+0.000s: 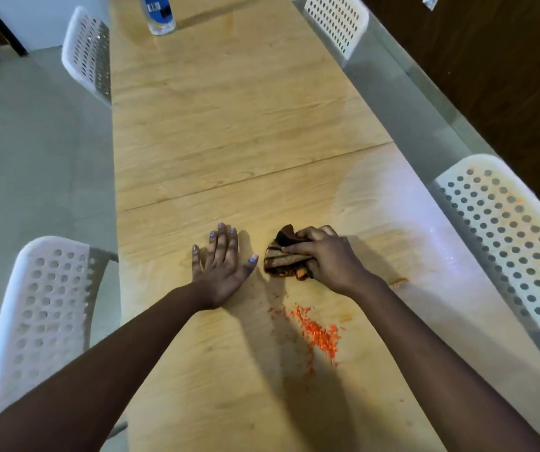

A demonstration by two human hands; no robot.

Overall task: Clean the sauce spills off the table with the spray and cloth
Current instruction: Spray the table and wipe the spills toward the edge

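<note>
My right hand (pixel 329 256) grips a bunched brown and orange cloth (pixel 283 261) against the long wooden table (pixel 229 125). Beside it, my left hand (pixel 221 264) lies flat on the wood with its fingers spread. An orange-red speckled sauce spill (pixel 317 334) covers the table just below the cloth, between my forearms. A smaller orange smear (pixel 398 282) sits to the right of my right wrist. The spray bottle (pixel 159 13), clear with a blue label, stands at the far end of the table, its top out of view.
White perforated chairs stand along both sides: near left (pixel 43 318), far left (pixel 87 55), near right (pixel 506 236) and far right (pixel 338 21). The near right chair has faint orange marks. A grey floor (pixel 33 141) lies to the left, and dark wood panelling (pixel 506 76) to the right.
</note>
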